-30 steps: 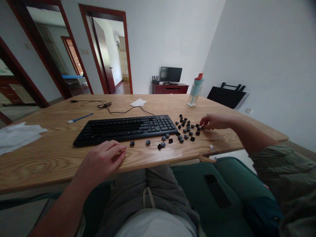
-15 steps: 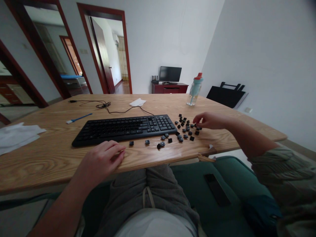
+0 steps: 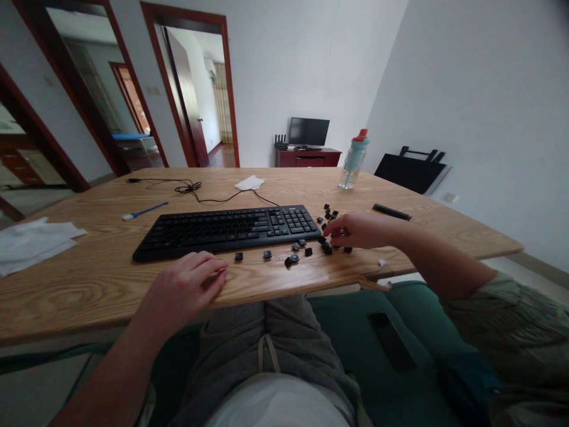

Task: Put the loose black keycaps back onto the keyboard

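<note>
My left hand (image 3: 189,287) rests on the table's front edge just below the black keyboard (image 3: 222,232). Its fingers are curled together, hiding whatever may be between them. Beyond the keyboard's right end, my right hand (image 3: 355,230) hovers low over loose black keycaps, thumb and index finger bent with a gap between them. The fingertips are at a small cluster of keycaps (image 3: 326,248); no keycap is plainly held. More keycaps lie in front of the keyboard, among them one keycap (image 3: 239,256) close to my left fingertips. Part of the pile is hidden under my right hand.
A slim black bar (image 3: 392,212) lies beyond my right forearm. Behind the keyboard are its coiled cable (image 3: 189,187), white paper (image 3: 250,182) and a water bottle (image 3: 353,160). A blue brush (image 3: 144,211) and white tissues (image 3: 38,240) are at left. A phone (image 3: 391,341) lies on the green seat.
My right hand has moved left and slightly nearer across the keycaps, uncovering the black bar and covering some keycaps. My left hand stays in place.
</note>
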Motion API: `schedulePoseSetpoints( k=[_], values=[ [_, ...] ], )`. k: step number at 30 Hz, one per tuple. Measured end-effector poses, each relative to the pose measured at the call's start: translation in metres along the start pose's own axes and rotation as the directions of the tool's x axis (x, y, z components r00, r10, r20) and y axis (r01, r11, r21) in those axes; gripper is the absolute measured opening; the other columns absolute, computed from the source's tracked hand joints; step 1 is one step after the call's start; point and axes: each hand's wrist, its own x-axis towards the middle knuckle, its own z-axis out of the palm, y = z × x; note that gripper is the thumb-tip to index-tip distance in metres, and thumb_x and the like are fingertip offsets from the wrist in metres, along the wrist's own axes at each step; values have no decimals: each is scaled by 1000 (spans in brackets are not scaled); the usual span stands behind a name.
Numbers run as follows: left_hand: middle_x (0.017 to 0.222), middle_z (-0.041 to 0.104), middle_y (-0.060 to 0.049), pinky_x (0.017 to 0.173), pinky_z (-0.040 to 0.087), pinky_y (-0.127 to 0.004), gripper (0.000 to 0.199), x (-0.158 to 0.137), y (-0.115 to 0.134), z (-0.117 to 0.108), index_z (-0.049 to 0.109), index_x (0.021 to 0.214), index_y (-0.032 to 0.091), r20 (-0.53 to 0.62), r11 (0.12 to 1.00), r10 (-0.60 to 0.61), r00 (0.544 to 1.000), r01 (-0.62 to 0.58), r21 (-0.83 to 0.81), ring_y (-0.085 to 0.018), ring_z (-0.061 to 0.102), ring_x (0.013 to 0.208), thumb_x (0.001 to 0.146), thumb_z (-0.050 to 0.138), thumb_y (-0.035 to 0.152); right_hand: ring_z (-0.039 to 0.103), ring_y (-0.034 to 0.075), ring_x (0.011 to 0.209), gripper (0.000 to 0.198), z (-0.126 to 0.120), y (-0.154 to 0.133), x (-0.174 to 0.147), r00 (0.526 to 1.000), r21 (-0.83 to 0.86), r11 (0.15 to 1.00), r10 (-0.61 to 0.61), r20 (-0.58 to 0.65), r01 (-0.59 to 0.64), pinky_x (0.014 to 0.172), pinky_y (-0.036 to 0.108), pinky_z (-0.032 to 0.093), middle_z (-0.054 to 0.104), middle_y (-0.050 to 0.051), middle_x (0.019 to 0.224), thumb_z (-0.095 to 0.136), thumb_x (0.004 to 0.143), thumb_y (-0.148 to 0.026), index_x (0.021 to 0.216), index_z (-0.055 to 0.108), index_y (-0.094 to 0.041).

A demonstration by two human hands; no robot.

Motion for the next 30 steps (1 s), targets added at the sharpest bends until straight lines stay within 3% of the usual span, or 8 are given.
schedulePoseSetpoints(
  k=[5, 9, 12, 20, 30],
  values=[
    [94, 67, -3, 77, 48, -30, 16, 0, 1, -1, 68, 97, 18, -11, 1000, 9, 1000, -9, -2, -16, 61, 84, 96, 55, 27, 62, 14, 69, 29, 4, -21, 1, 995, 2, 995, -97, -27, 97, 61, 24, 41, 74, 4, 92, 60, 87, -26, 112, 74, -25],
    [95, 67, -3, 78, 49, -30, 16, 0, 1, -1, 68, 98, 17, -1, 1000, 4, 1000, -4, -14, -17, 62, 85, 96, 55, 26, 65, 16, 79, 30, 9, -45, 6, 970, -5, 973, -230, -76, 230, 67, 25, 43, 75, 5, 102, 57, 88, -22, 111, 75, -23],
    [95, 67, -4, 78, 49, -31, 15, 0, 1, -1, 68, 99, 17, -6, 1000, 5, 1000, -5, -17, -17, 61, 85, 96, 55, 25, 66, 18, 86, 32, 10, -58, 14, 959, -55, 963, -268, -86, 264, 72, 26, 45, 75, 6, 104, 55, 87, -19, 112, 75, -23],
    [93, 67, -5, 77, 51, -32, 15, -1, 4, -4, 67, 98, 17, 17, 1000, -11, 1000, 11, -3, -17, 60, 84, 98, 53, 22, 67, 22, 93, 28, 13, -71, 33, 975, -139, 966, -224, -14, 219, 80, 30, 47, 74, 7, 105, 58, 84, -21, 106, 76, -21],
    [94, 67, -5, 77, 51, -32, 14, -1, 5, -5, 67, 98, 18, 16, 1000, -26, 1000, 26, 2, -17, 61, 85, 98, 53, 21, 64, 19, 85, 18, 15, -67, 36, 976, -127, 970, -214, -27, 209, 69, 27, 43, 73, 3, 97, 63, 81, -27, 97, 71, -23]
  ],
)
